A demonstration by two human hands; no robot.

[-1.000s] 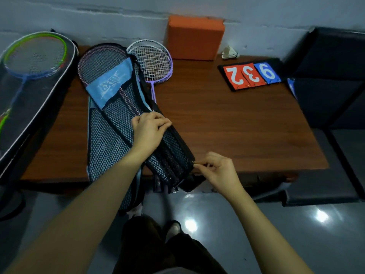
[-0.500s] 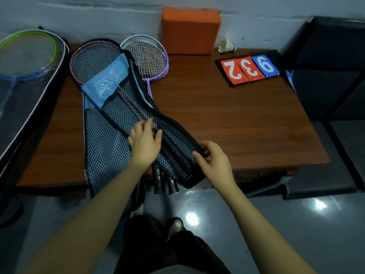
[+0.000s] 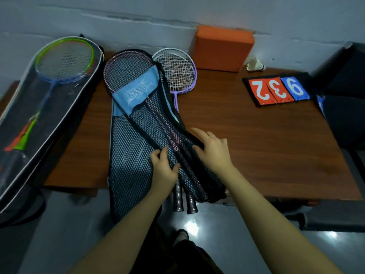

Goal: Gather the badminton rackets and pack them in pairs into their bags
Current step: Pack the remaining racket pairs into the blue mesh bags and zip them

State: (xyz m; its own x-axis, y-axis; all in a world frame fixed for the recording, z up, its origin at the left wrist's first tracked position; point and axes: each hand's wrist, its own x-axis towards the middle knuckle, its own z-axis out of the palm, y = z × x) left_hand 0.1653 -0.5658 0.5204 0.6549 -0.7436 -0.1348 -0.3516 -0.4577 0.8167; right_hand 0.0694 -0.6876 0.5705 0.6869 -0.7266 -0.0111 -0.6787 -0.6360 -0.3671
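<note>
A black mesh racket bag with a light blue panel (image 3: 136,91) lies across the wooden table (image 3: 256,139), its lower end hanging over the front edge. A pink-framed racket head (image 3: 126,68) shows through the mesh and a white and purple racket (image 3: 177,72) pokes out to its right. Two black handles (image 3: 184,202) stick out of the bag's lower end. My left hand (image 3: 164,167) grips the mesh over the handles. My right hand (image 3: 213,149) lies flat on the bag's dark right edge, fingers spread.
A larger clear-fronted black bag (image 3: 39,115) with a green and blue racket (image 3: 65,60) leans at the left. An orange block (image 3: 223,48), a shuttlecock (image 3: 254,65) and a flip scoreboard (image 3: 276,89) sit at the back and right. Dark seats (image 3: 347,107) stand right.
My right hand has moved up from the bag's bottom corner onto its right edge. My left hand slid down toward the handles and closed on the mesh.
</note>
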